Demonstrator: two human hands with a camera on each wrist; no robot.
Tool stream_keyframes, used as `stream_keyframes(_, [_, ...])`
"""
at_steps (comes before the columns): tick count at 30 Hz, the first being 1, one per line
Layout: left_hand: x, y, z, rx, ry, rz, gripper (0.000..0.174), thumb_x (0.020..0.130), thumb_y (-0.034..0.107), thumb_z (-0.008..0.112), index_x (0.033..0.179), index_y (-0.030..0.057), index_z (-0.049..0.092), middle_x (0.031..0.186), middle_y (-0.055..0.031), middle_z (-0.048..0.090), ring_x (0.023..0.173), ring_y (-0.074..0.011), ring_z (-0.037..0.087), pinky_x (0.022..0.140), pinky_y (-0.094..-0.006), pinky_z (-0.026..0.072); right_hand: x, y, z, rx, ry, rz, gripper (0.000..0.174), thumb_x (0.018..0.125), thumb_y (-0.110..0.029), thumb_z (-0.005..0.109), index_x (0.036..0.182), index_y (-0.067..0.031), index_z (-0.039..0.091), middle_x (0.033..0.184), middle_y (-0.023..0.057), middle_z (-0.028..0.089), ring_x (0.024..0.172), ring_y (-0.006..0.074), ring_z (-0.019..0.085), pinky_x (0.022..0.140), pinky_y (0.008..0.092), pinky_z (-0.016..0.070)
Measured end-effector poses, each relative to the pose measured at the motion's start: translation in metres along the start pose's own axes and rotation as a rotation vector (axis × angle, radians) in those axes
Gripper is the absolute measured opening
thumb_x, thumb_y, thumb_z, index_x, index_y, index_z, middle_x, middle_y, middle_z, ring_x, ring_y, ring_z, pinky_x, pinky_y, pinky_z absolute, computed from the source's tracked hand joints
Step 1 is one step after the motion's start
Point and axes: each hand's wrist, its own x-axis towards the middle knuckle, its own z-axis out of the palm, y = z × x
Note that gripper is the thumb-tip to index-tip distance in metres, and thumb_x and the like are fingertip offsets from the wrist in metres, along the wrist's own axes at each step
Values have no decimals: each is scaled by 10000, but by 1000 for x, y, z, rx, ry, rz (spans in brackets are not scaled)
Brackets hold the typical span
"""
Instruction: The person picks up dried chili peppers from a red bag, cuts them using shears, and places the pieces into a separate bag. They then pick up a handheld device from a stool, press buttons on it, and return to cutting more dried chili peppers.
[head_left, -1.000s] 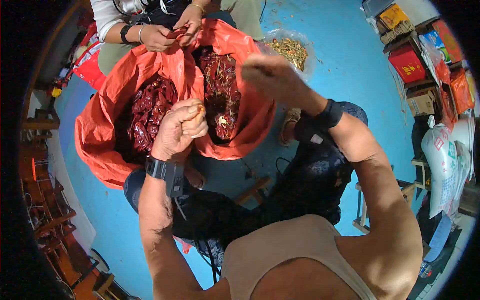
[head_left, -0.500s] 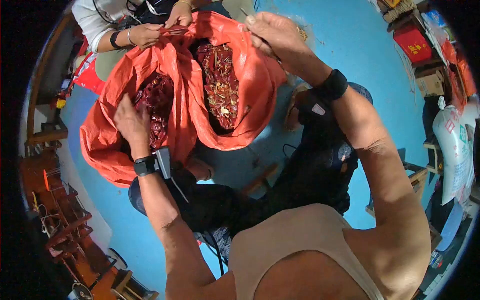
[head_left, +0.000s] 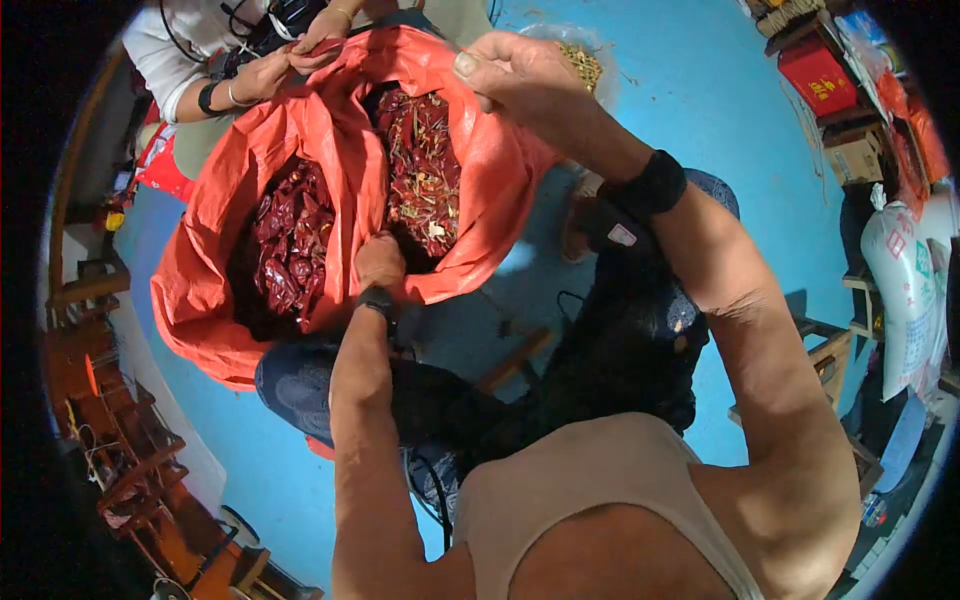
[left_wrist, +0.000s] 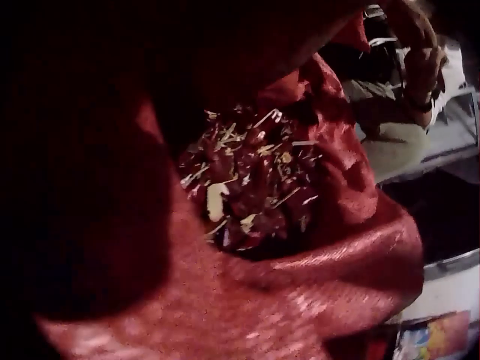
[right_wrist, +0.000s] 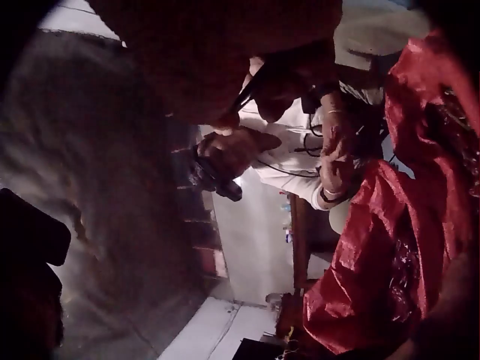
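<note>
My left hand grips the near rim of the right orange sack, where the two sacks meet. Inside that sack lie dried red chilies mixed with pale stems and bits. The left orange sack holds glossy dark red chilies. Raised over the far right side of the right sack, my right hand pinches a thin, dark, narrow piece between thumb and fingers; its kind cannot be told. In the left wrist view, deep shadow hides my left fingers.
Opposite me, another person's hands work at the far rim of the left sack. A clear plastic bag of stems lies on the blue floor. Shelves with a red box and a white sack line the right side.
My left hand went from a raised fist to the left sack's opening, then right to the rim between the sacks. My right hand moved up and slightly left, holding its thin piece.
</note>
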Motion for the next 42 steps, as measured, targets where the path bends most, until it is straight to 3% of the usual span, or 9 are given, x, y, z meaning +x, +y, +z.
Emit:
stream_keyframes(2, [5,-6,0,-44,85,-152,194,763,130,475,900,47,584,850,-182,622,749,-299,626,608,-406,505,3,-2,-7,31,109,-15,430,788,-433,562,749,-5,573,627,19,531,597,95,493,544,260,408])
stream_keyframes(6, [22,22,-1,-318,323,112,146,760,175,528,890,115,555,752,-143,572,682,-336,586,575,-429,479,1,-5,-11,71,133,-19,423,789,-431,565,739,-11,578,612,15,525,580,90,490,525,256,411])
stream_keyframes(9, [27,81,-26,-241,458,383,133,682,55,534,806,27,574,804,-169,563,749,-331,556,633,-407,462,0,-10,-7,43,170,-111,393,804,-398,560,732,-12,568,573,1,492,548,75,465,480,247,384])
stream_keyframes(10, [43,92,-14,-394,702,625,217,618,24,550,832,33,583,829,-147,577,751,-352,546,687,-427,449,-1,-16,-9,34,168,-117,393,804,-398,560,732,-12,568,573,1,492,548,75,465,480,247,384])
stream_keyframes(14, [35,154,-61,-839,227,343,215,691,123,603,891,44,596,900,-124,585,956,-321,510,798,-358,433,-2,-22,-14,114,189,-149,331,817,-321,564,741,1,569,564,-17,455,549,61,425,462,245,353])
stream_keyframes(24, [87,119,-35,101,376,425,335,724,266,607,1015,110,554,1127,-53,487,1117,-200,416,971,-548,221,6,-24,-30,90,170,-83,365,835,-367,535,748,-13,544,579,-27,451,543,49,400,468,228,327])
stream_keyframes(28, [70,75,-35,-64,407,402,442,701,250,645,1103,141,497,1236,-52,392,1141,-249,384,925,-600,250,4,-29,-33,19,231,-121,423,805,-382,555,731,34,563,551,11,465,531,83,422,458,264,342])
stream_keyframes(31, [60,43,-18,-207,597,194,546,687,217,668,1190,215,455,1272,-126,356,1130,-399,351,899,-510,360,5,-32,-30,85,255,-120,393,810,-342,564,730,43,559,562,35,488,536,95,455,462,263,360])
stream_keyframes(42, [36,-10,-55,-1273,336,61,325,760,-45,565,1069,36,504,898,-17,572,794,-152,569,675,-257,470,20,-17,-5,2,234,-260,356,780,-335,615,727,13,561,601,134,519,555,227,525,531,328,409])
